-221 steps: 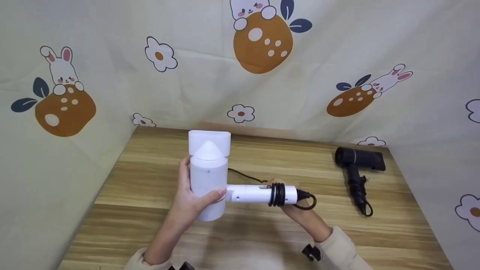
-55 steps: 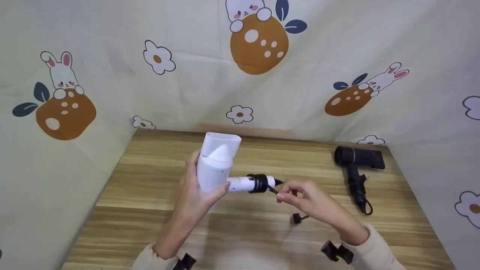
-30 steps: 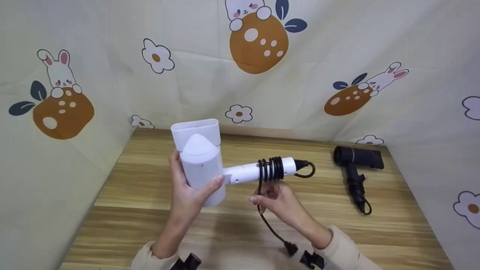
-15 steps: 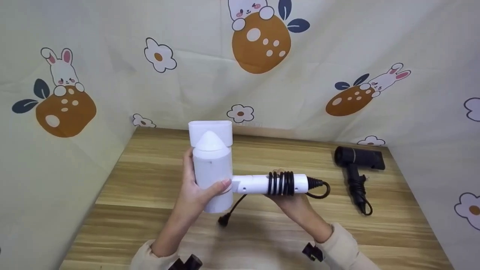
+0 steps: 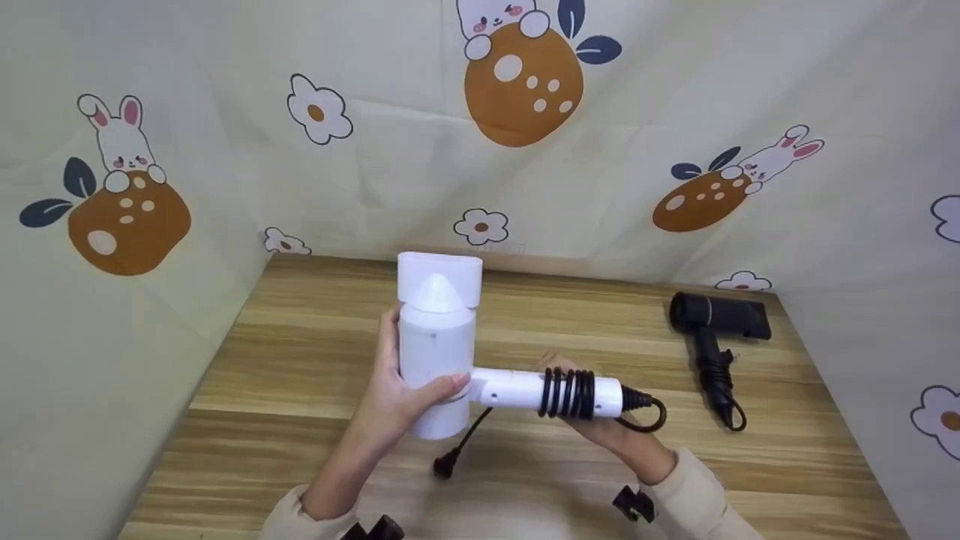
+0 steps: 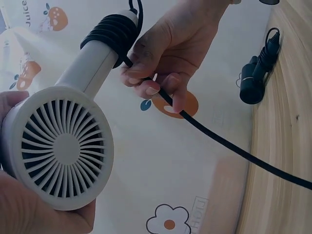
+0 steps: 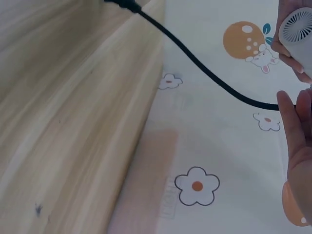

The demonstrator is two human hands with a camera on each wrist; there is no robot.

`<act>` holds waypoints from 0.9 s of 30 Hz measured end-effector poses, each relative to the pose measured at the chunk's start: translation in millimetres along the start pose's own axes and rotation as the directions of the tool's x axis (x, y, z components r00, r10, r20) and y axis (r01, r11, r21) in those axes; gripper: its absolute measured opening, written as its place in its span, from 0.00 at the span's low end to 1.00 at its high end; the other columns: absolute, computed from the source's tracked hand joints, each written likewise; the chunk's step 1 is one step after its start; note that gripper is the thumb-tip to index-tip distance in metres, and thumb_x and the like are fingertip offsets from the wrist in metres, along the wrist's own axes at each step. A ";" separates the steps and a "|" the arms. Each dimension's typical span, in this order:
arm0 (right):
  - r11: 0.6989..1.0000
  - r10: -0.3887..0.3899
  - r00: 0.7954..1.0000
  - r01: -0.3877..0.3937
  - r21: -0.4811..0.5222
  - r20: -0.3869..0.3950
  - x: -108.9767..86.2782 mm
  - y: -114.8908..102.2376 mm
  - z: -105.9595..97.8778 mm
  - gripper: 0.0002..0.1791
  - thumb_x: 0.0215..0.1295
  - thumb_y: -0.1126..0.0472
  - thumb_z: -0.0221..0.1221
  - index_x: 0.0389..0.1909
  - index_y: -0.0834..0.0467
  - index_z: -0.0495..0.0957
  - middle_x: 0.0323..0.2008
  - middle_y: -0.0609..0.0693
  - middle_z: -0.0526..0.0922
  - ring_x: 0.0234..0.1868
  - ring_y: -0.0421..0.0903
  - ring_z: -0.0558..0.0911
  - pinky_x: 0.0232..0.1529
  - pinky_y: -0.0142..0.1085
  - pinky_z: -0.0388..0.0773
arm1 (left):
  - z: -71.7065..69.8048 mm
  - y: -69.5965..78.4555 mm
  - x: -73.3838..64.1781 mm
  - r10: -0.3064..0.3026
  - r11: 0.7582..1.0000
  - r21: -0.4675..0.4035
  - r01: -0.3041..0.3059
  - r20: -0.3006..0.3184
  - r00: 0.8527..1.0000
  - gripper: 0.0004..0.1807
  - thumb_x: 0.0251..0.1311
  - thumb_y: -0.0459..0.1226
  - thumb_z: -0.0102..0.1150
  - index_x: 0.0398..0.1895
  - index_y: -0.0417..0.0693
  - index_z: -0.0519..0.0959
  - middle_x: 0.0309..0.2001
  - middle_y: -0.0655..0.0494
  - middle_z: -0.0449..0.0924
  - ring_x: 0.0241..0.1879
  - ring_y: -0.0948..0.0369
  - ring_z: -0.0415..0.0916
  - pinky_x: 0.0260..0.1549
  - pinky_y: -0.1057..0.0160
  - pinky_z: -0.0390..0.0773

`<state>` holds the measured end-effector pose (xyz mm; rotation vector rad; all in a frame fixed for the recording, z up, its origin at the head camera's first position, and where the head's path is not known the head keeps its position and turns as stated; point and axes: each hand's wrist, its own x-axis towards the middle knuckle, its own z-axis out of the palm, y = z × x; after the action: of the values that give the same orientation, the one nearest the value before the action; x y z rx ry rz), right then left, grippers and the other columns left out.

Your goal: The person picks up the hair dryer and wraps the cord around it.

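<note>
A white hair dryer [image 5: 436, 345] with a flat nozzle is held up over the table, its handle pointing right. My left hand [image 5: 394, 401] grips the barrel, thumb across the front. Black cord [image 5: 568, 394] circles the handle in several loops. Mostly hidden behind the handle in the head view, my right hand [image 6: 168, 53] pinches the cord between thumb and fingers in the left wrist view, close to the coils. From there the loose cord [image 6: 234, 146] runs away, ending in a black plug [image 5: 445, 463] that hangs below the barrel. The round rear grille [image 6: 67, 148] faces the left wrist camera.
A black hair dryer [image 5: 712, 319] lies on the wooden table [image 5: 300, 352] at the right, its own cord wrapped round its handle. Printed cloth [image 5: 397, 150] with rabbits and flowers walls the table at the back and both sides.
My right hand has carried the cord from right of the handle, down under it, then behind it. The plug end swung left. Since half a second ago the dryer has dropped slightly and shifted right.
</note>
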<state>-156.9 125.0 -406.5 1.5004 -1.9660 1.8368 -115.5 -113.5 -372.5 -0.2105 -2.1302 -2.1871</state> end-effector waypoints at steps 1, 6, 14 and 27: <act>1.000 -0.026 1.000 0.026 0.007 0.009 -0.9 2.0 -2.0 0.11 0.50 0.80 0.53 0.36 0.69 0.73 0.34 0.50 0.78 0.40 0.34 0.75 0.43 0.23 0.73 | -0.3 0.2 -0.5 -0.006 1.000 0.002 0.006 0.013 1.000 0.49 0.41 0.32 0.70 0.66 0.53 0.51 0.48 0.47 0.71 0.44 0.53 0.73 0.41 0.53 0.76; 0.982 -0.062 0.996 0.051 -0.183 -0.058 -10.0 20.4 -17.3 0.11 0.50 0.83 0.55 0.34 0.72 0.77 0.30 0.62 0.79 0.32 0.41 0.81 0.30 0.30 0.80 | -0.8 -0.6 -3.9 -0.042 0.999 0.002 0.042 0.135 0.990 0.48 0.41 0.33 0.70 0.65 0.52 0.52 0.47 0.44 0.73 0.41 0.53 0.75 0.39 0.52 0.77; 0.950 0.043 0.992 -0.077 -0.303 -0.119 -18.5 18.8 -34.4 0.10 0.50 0.79 0.61 0.33 0.65 0.80 0.29 0.56 0.81 0.29 0.38 0.80 0.24 0.28 0.78 | 0.6 -7.9 -2.6 -0.056 0.992 0.123 0.028 0.235 0.970 0.49 0.41 0.38 0.72 0.65 0.56 0.52 0.48 0.45 0.71 0.41 0.54 0.74 0.38 0.55 0.77; 0.788 0.073 0.997 -0.035 -0.614 0.037 -14.0 -7.2 -24.3 0.12 0.49 0.72 0.65 0.26 0.59 0.71 0.22 0.49 0.82 0.22 0.37 0.80 0.24 0.19 0.74 | 4.2 -24.3 -0.5 -0.102 0.911 0.409 0.044 0.123 0.987 0.53 0.38 0.47 0.73 0.68 0.56 0.51 0.45 0.48 0.75 0.37 0.56 0.77 0.31 0.60 0.79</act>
<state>-158.0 153.8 -402.9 1.2904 -2.3283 0.9857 -118.5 -108.7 -396.4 -0.2653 -2.6498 -1.7488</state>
